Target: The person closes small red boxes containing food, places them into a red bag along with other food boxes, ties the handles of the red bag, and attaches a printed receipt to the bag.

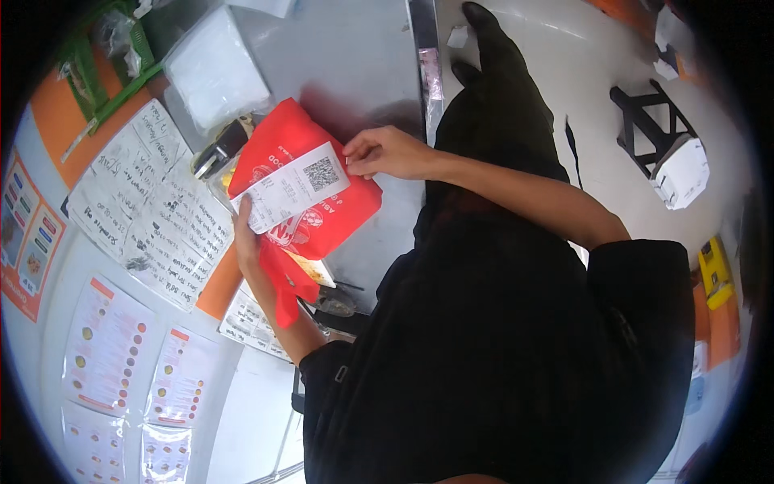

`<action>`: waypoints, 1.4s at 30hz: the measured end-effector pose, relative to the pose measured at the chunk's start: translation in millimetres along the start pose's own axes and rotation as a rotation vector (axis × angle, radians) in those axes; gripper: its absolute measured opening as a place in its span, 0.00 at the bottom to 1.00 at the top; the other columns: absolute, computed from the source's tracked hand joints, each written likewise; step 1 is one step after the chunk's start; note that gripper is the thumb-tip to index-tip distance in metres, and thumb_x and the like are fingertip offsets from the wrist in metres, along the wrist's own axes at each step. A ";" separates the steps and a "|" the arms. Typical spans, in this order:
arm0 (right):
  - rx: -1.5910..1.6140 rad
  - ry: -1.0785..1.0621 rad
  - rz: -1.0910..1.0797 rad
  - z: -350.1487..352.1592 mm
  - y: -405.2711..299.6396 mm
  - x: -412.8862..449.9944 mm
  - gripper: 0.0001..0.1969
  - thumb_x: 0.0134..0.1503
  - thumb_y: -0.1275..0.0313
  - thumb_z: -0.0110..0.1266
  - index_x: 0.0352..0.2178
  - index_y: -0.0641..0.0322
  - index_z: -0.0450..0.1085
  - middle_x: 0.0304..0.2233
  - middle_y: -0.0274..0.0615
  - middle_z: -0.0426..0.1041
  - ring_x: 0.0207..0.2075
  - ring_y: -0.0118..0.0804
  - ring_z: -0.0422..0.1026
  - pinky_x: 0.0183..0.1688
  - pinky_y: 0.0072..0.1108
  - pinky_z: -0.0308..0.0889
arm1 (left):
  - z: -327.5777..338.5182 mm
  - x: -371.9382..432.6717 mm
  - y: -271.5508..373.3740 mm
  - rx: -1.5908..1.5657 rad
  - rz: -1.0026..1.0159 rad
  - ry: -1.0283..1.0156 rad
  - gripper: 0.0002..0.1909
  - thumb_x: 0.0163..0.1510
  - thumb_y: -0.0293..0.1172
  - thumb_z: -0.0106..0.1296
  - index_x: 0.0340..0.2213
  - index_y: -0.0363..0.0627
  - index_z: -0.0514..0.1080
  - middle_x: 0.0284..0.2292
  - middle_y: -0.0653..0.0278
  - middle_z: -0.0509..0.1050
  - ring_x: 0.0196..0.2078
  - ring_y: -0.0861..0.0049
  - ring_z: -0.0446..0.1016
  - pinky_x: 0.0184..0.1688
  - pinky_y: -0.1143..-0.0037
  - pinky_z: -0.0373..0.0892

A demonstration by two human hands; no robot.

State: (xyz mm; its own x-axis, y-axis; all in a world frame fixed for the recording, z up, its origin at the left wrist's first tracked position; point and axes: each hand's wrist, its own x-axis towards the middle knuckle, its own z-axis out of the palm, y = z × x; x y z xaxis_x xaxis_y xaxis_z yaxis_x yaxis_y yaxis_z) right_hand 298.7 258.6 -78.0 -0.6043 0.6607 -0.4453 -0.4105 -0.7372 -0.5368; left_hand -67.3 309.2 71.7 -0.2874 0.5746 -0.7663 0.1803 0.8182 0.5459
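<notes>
A red carry bag (351, 212) with white print lies on the grey metal counter (363, 54). Over the bag is a white paper receipt (290, 187) bearing writing and a printed code. My left hand (243, 224) holds the receipt by its lower left end, its fingers partly hidden behind the paper. At the receipt's right end is my right hand (378, 154), thumb and fingers bent close together near the paper's edge; whether something small is between them cannot be told. The bag's red handles hang over my left forearm.
A plastic-wrapped white stack (217, 69) lies on the counter, near a black device (224, 148) beside the bag. Green baskets (109, 78) are at the upper left. Handwritten sheets (151, 212) hang on the wall. A black stand (653, 127) is on the floor at right.
</notes>
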 end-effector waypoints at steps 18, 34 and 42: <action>-0.802 0.430 -0.008 -65.7 -106.7 -86.9 0.21 0.60 0.77 0.52 0.56 0.66 0.69 0.43 0.43 0.75 0.45 0.36 0.77 0.52 0.29 0.73 | 204.5 -87.2 62.7 0.688 0.507 0.577 0.68 0.42 0.68 0.67 0.67 0.30 0.49 0.67 0.28 0.47 0.70 0.33 0.47 0.68 0.45 0.49; -1.406 -0.353 -0.390 106.3 -210.3 15.8 0.19 0.56 0.62 0.67 0.36 0.69 0.72 0.36 0.42 0.74 0.39 0.34 0.70 0.44 0.28 0.66 | 158.2 -125.2 -4.0 -0.131 0.987 0.567 0.35 0.58 0.25 0.50 0.66 0.36 0.55 0.67 0.46 0.55 0.72 0.48 0.48 0.70 0.47 0.45; -0.840 -0.417 0.025 62.8 -213.7 4.1 0.25 0.59 0.79 0.61 0.58 0.70 0.68 0.52 0.39 0.77 0.51 0.28 0.73 0.56 0.23 0.67 | 189.8 -178.9 -23.3 0.499 0.940 0.462 0.40 0.37 0.25 0.66 0.56 0.60 0.71 0.64 0.55 0.58 0.68 0.47 0.51 0.70 0.49 0.45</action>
State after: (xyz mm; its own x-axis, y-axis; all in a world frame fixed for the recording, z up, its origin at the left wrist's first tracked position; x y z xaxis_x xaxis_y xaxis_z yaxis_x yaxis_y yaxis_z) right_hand 341.1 410.0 79.9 -0.8689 0.4221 -0.2585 0.1356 -0.2993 -0.9445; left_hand 158.5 190.9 131.8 -0.1408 0.9824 0.1230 0.8266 0.0482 0.5607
